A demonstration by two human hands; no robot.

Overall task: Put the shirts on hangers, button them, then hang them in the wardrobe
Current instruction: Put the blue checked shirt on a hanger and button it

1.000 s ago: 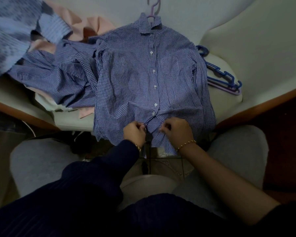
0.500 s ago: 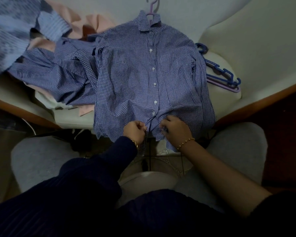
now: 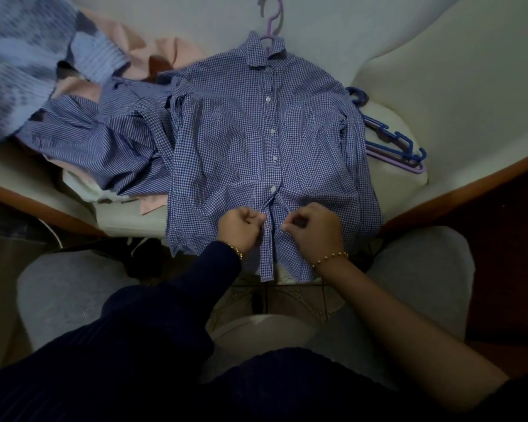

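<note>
A blue gingham shirt (image 3: 226, 141) lies flat on the white bed, front up, on a lilac hanger (image 3: 270, 24) whose hook sticks out above the collar. Its upper white buttons look fastened down the placket. My left hand (image 3: 241, 228) pinches the left edge of the placket near the hem. Just to its right, my right hand (image 3: 313, 228) pinches the right edge. The two hands are close together over the lowest buttons, which they hide.
A second blue checked shirt (image 3: 104, 141) lies crumpled to the left, with a blue knit sweater (image 3: 22, 65) and pink cloth (image 3: 165, 53) behind it. Spare blue and lilac hangers (image 3: 390, 141) lie at the right. The bed's wooden edge (image 3: 470, 181) runs on both sides.
Both hands stay at the lower placket, and the gap between its two edges near the hem has closed. The view has shifted slightly.
</note>
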